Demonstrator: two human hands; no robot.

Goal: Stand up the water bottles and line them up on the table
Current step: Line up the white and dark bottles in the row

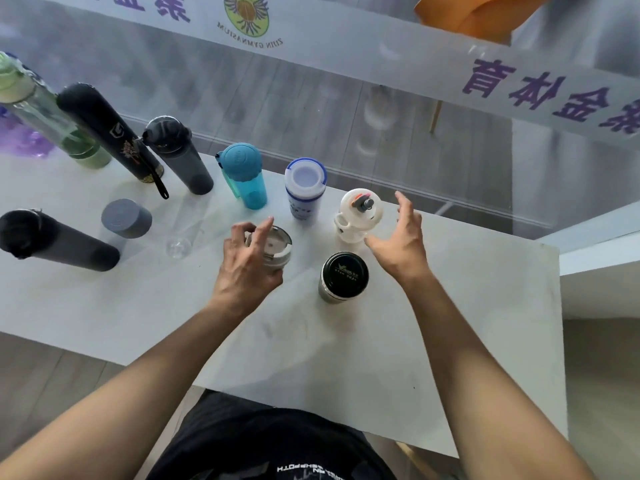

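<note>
Several bottles stand upright on the white table (346, 348). Along the back run a green bottle (52, 123), a tall black bottle (110, 133), a dark grey bottle (180, 157), a teal bottle (246, 174), a white bottle with a blue rim (304, 188) and a clear white bottle (358, 216). In front stand a black bottle (55, 240), a clear bottle with a grey cap (128, 220), a silver-lidded bottle (277, 247) and a black-lidded steel bottle (343, 277). My left hand (246, 265) grips the silver-lidded bottle. My right hand (401, 237) hovers open beside the clear white bottle.
A glass wall with a white banner runs behind the table's far edge. The table's right edge (559, 306) lies right of my right arm. Something purple (24, 140) sits at the far left. An orange object (474, 12) shows beyond the glass.
</note>
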